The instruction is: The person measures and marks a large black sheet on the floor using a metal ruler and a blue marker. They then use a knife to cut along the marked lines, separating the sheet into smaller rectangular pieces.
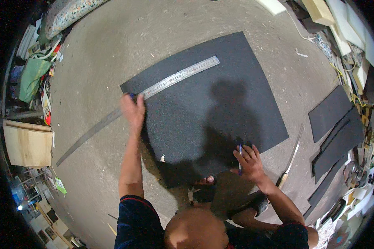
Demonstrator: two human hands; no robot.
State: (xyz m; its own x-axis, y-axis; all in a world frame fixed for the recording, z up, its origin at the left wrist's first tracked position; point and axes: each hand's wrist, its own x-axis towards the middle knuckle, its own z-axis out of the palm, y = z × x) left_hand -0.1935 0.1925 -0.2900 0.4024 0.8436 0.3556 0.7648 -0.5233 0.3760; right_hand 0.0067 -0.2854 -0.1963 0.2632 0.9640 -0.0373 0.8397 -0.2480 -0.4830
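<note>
Black rectangular sheet (183, 124) below; left hand (133, 113) clasps graduated silver-steel ruler (180, 77) at its edge, right hand (251, 166) loosely grips blue pen (240, 154).

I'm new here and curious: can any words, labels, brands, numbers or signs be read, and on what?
None reads clearly.
Metal ruler under the left hand: fine markings, too small to read.
Green tag on the floor at left: too blurred to tell.

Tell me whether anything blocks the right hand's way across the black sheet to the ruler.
Nothing visible does: between the right hand, holding a pen, and the ruler lies only the black sheet, partly in shadow.
</note>
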